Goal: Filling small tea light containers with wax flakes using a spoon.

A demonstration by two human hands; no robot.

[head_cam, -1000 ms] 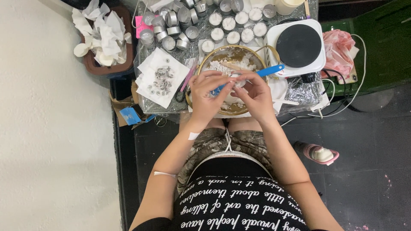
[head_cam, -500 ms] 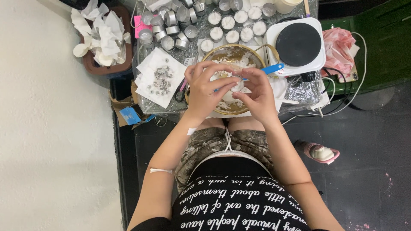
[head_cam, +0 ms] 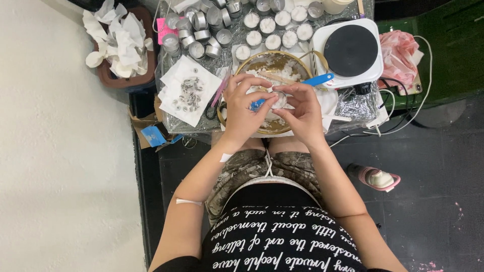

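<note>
Both forearms are extended forward, left hand (head_cam: 245, 108) and right hand (head_cam: 302, 112) brought together, fingers curled inward.

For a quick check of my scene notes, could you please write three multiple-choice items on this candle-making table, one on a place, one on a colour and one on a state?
1. Where does the round black-topped white hotplate stand relative to the wide brass-coloured bowl of white wax flakes?
A. To its right in the picture
B. To its left in the picture
C. Under it

2. What colour is the plastic tool handle lying across the bowl's rim?
A. Red
B. Blue
C. Green

3. What are the left hand and right hand doing?
A. Resting on the lap
B. One on the hotplate, one on the floor
C. Together on a small round metal cup over the bowl

Answers: 1 A, the hotplate sits at the bowl's right edge in the picture. 2 B, the handle is bright blue. 3 C, the fingers of both hands close around the cup above the flakes.
</note>
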